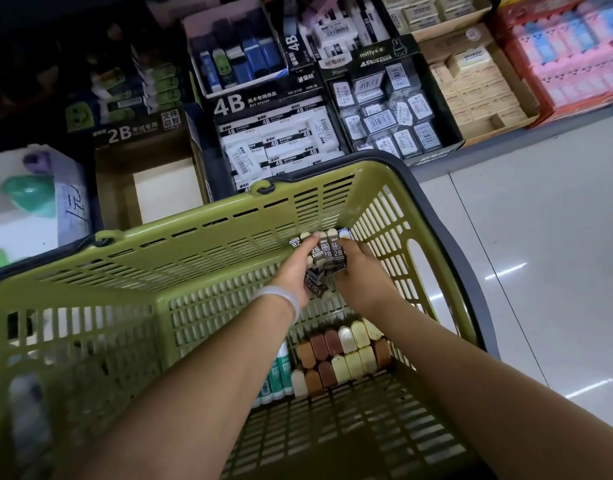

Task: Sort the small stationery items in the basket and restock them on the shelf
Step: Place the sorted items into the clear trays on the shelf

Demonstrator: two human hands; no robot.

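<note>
- head view: an olive-green slotted plastic shopping basket (132, 258) with a dark grey handle fills the lower frame, and both forearms reach into its far right corner.
- the left hand (293, 271), with a pale translucent bangle (282, 299) on the wrist, has its fingers curled round one side of a bunch of small dark-wrapped erasers marked 2b (327, 254); the right hand (362, 271) is curled round the other side, so the bunch is pinched between them, close to the basket's far wall.
- a few of these erasers sag loose under the left palm, near the basket floor.
- at the basket's near right side lie rows of small brown, tan and cream blocks (343, 358), with green-and-white tubes (275, 375) just beside them to the left.
- beyond the far rim, the shelf holds a dark cardboard display box printed 2b (132, 133), whose front compartment looks largely bare, next to a black 4b eraser box (274, 133).
- judged step: gathering the 2b erasers for that box. to do it well, square the bunch with labels aligned, tuck in the sagging ones before lifting, and lift clear of the far rim.
</note>
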